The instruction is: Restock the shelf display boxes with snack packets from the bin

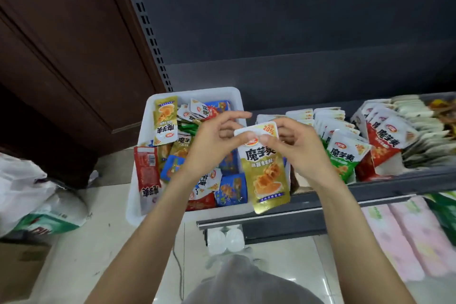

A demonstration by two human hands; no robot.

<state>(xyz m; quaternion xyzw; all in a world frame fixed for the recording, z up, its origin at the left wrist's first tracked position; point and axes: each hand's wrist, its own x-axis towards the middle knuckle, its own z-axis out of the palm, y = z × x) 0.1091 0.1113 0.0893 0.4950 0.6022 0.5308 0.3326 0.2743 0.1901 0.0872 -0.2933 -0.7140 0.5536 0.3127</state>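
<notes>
Pinched at its white top edge by your left hand (212,140) and right hand (299,145): one gold packet (266,173), hanging over the bin (158,103) beside the display boxes (385,165). Light, limp, slick foil, likely; hold the flat seam, not the filled belly.

Both forearms were bare from the lower edge of the view up to the wrists, with no sleeve or cuff showing on either. The left hand (212,145) wore no glove, ring, watch or band; its fingers were slim and its nails short and unpainted. The right hand (296,150) was likewise ungloved and unadorned below the fingers, down across the wrist. Beneath the arms, a pale grey, softly creased garment (249,281) covered the person's front.
</notes>
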